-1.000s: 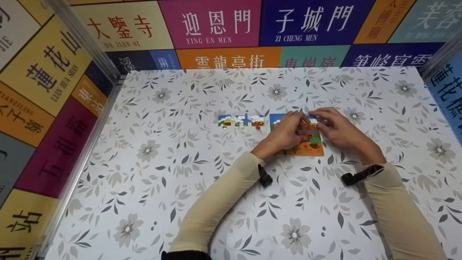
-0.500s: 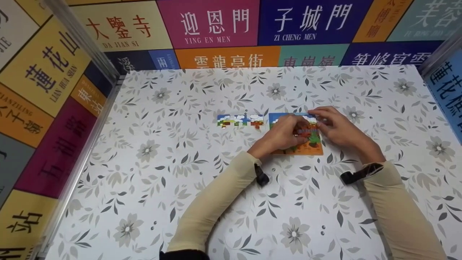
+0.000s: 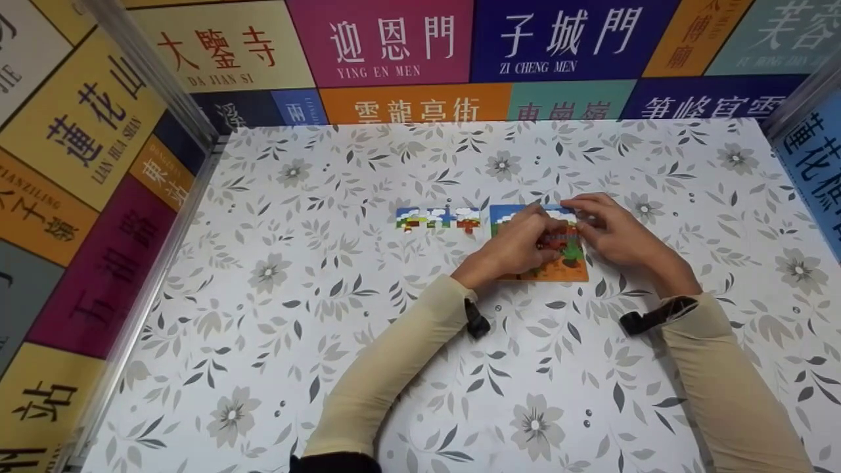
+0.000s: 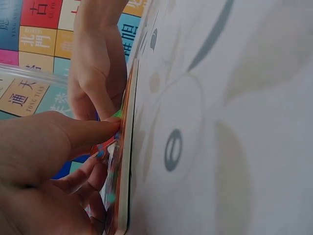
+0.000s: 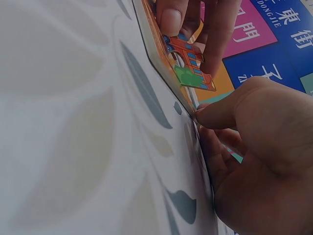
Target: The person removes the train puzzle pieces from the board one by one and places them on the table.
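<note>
A square puzzle board (image 3: 552,272) with an orange ground and blue sky lies flat on the table. My left hand (image 3: 512,244) is over its left and middle part. Between that hand's thumb and fingers is a red puzzle piece (image 5: 193,61) with blue windows and a green bush, tilted up from the board in the right wrist view. My right hand (image 3: 621,236) holds the board at its upper right corner, thumb against the right edge. The left hand hides much of the board's picture. To the board's left lie several loose puzzle pieces (image 3: 437,219) in a row.
A white cloth (image 3: 263,355) with grey leaves and flowers covers the table. Panels with coloured signs (image 3: 394,49) stand along the back and the left side. Another blue panel (image 3: 818,177) is at the right.
The left hand has shifted slightly left and its fingers have changed position a little over the board. The right hand, the board and the loose pieces stay in place.
</note>
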### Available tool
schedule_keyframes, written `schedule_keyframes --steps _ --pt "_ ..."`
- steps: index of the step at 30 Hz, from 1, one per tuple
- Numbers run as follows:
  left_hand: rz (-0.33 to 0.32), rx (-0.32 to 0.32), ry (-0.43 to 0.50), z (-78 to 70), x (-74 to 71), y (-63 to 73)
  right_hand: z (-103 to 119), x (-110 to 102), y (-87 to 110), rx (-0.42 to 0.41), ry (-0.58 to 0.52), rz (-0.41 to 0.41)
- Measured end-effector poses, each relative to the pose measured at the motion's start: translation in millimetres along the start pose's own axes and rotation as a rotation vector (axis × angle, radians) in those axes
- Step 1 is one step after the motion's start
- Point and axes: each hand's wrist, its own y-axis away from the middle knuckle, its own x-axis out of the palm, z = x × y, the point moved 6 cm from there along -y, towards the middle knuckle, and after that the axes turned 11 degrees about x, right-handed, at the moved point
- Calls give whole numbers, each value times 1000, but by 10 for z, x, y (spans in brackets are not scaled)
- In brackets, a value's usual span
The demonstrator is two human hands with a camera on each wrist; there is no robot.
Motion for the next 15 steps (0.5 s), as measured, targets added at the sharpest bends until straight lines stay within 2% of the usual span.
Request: schedule_keyframes --steps 11,15 --pt "30 -7 10 16 -9 -17 4 -4 -5 1 9 -12" --pt "26 17 -12 5 -35 -21 10 -5 -7 -12 2 -16"
